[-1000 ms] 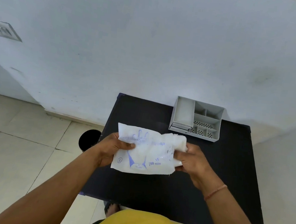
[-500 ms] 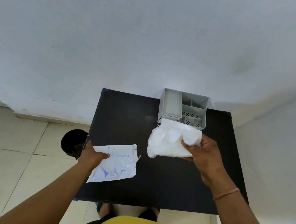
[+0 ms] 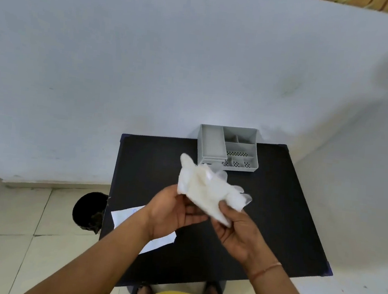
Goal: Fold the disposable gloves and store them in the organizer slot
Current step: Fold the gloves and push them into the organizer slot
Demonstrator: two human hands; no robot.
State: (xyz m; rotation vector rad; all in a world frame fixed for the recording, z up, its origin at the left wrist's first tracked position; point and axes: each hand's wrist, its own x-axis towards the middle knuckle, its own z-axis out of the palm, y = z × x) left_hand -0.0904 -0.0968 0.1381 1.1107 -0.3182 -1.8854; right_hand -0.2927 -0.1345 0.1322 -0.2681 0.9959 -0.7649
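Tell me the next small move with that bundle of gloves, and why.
Probably lay the gloves flat on the black table and smooth them. Both the left hand and right hand hold them in mid-air as a loose, crumpled bunch, too bulky for a slot in the grey organizer.

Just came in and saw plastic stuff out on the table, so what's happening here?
A person holds a bunch of thin disposable gloves in both hands above a black table: the left hand grips the bunch's near-left edge, the right hand its lower end. The gloves are not yet folded. The emptied packet lies flat under the left forearm. The grey organizer at the far edge looks empty.
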